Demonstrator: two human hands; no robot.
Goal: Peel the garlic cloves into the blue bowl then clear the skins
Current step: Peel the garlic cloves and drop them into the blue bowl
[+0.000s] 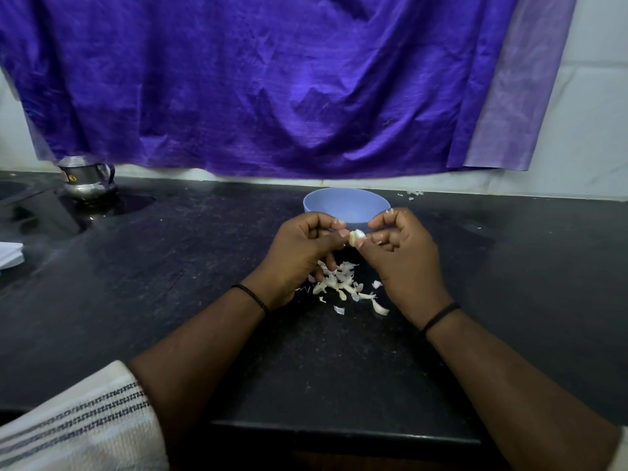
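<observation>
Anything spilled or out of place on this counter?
Mostly expected: garlic skins heaped on the counter under both hands. A few stray skin bits lie apart by the wall, right of the blue bowl.

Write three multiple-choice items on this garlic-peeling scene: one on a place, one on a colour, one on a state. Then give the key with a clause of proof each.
1. Where does the pile of garlic skins lie?
A. inside the bowl
B. on the black counter, nearer the person than the bowl
C. on the white cloth

2. What colour is the bowl?
A. light blue
B. red
C. steel grey

3. How is the garlic clove held?
A. lying loose on the counter
B. in the left hand alone
C. pinched between both hands

Key: 1 B, the skins lie on the counter below the hands; 2 A, its wall shows light blue; 3 C, the left hand and right hand meet on it.
</observation>
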